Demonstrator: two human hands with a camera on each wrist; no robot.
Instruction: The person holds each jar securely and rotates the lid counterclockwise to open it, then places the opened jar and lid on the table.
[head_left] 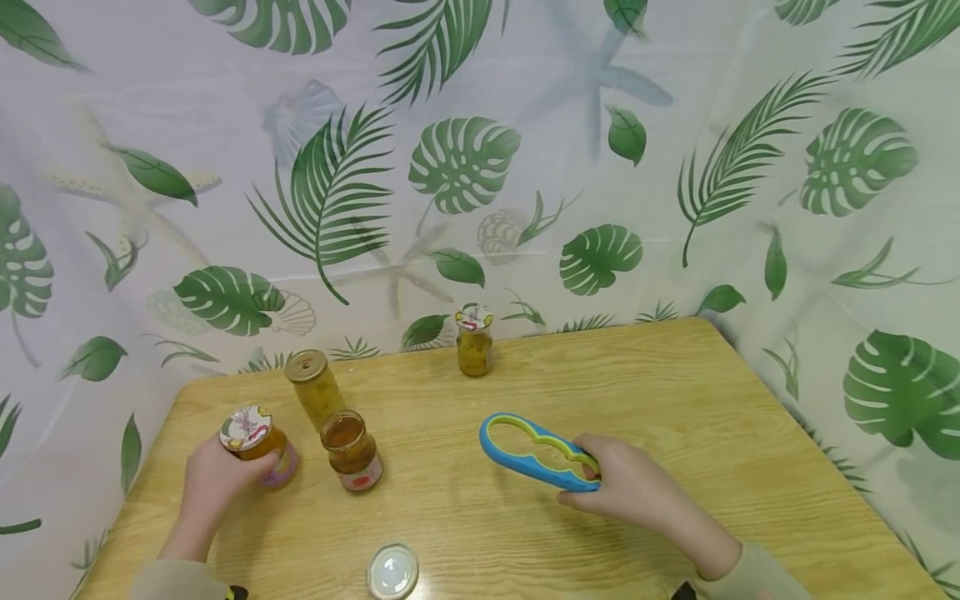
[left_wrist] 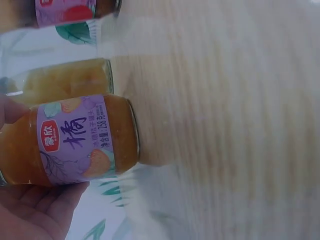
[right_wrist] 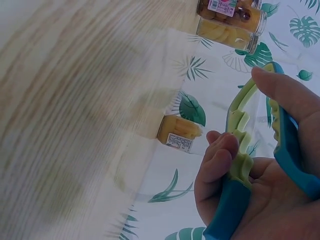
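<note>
At the left of the table, my left hand (head_left: 212,482) grips a glass jar (head_left: 281,468) of orange fruit with a white patterned lid. Its purple label (left_wrist: 75,140) faces the camera in the left wrist view, with fingers beneath it and the thumb above. My right hand (head_left: 636,482) holds a blue and green jar opener (head_left: 525,468) by one end, and its looped end points left over the table. In the right wrist view, fingers and thumb curl round the opener's two arms (right_wrist: 230,204).
Beside the gripped jar stands a lidless jar (head_left: 354,457) of amber contents. Behind it is a taller jar (head_left: 318,395) with a gold lid. One small jar (head_left: 474,352) stands at the back edge. A loose lid (head_left: 393,572) lies near the front of the wooden table (head_left: 675,392). Leaf-patterned sheeting (head_left: 525,275) hangs behind.
</note>
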